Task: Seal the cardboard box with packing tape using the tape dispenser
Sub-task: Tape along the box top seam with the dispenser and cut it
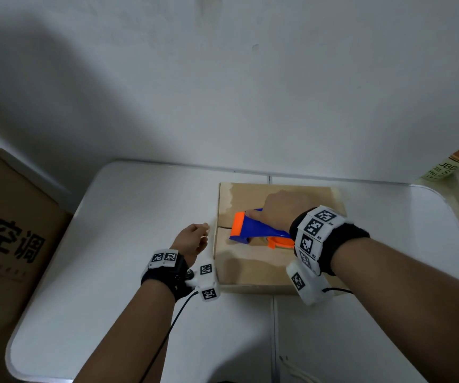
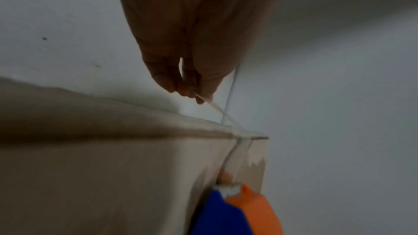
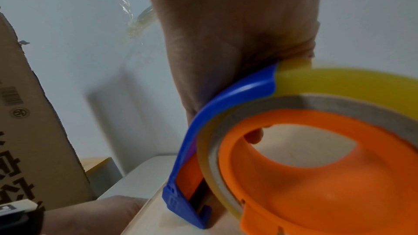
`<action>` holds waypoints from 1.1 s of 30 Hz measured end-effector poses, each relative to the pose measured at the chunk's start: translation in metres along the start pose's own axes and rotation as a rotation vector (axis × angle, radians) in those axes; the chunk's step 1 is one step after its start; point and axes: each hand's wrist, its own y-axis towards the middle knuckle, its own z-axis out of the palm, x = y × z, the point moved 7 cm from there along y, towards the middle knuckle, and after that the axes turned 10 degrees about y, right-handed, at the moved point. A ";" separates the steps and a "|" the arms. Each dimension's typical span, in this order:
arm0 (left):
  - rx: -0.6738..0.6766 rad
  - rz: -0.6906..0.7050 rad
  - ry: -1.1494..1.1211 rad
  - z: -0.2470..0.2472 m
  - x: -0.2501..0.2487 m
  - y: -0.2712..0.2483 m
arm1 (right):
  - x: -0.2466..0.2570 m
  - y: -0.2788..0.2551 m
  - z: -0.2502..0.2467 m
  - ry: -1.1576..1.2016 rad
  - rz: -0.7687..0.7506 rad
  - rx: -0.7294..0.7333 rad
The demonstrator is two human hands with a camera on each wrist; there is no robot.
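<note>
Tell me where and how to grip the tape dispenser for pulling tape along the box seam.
Probably grip the tape dispenser from above, round its blue arched back, as the right hand does: the arch fits the palm, the orange hub leaves fingers room, and the nose sits low on the cardboard box.

A white worktop (image 1: 129,244) with rounded corners and a centre seam stands against a plain white wall (image 1: 223,78), shadowed at left. A large printed carton (image 1: 7,230) stands beside its left edge. A lettered cylindrical container (image 1: 449,165) sits far right.
</note>
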 end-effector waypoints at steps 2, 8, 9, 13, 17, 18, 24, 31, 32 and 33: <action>0.017 -0.034 0.045 0.010 0.003 -0.001 | 0.000 0.000 0.000 -0.002 0.001 0.005; 0.049 -0.058 0.125 0.026 0.004 -0.008 | 0.000 -0.002 -0.002 -0.014 0.003 -0.006; 0.058 -0.066 0.125 0.027 0.006 -0.009 | 0.000 -0.003 -0.002 -0.017 0.005 -0.004; 0.076 -0.086 0.114 0.029 0.009 -0.010 | 0.001 -0.004 -0.001 -0.023 0.007 0.002; 0.074 -0.086 0.183 0.027 0.006 -0.011 | 0.001 -0.003 0.001 -0.026 0.007 0.002; 0.079 -0.095 0.211 0.026 0.005 -0.011 | 0.001 -0.004 0.001 -0.028 0.006 0.005; 0.060 -0.095 0.466 0.012 -0.003 -0.012 | 0.001 -0.003 0.001 -0.002 -0.016 0.002; -0.076 0.029 0.393 0.004 -0.024 -0.019 | 0.000 -0.002 0.002 0.012 -0.031 -0.003; -0.046 0.111 0.335 0.009 -0.033 -0.027 | 0.001 -0.002 0.001 0.015 -0.037 -0.006; -0.018 0.138 0.282 0.015 -0.036 -0.030 | 0.001 -0.001 0.000 0.016 -0.042 -0.012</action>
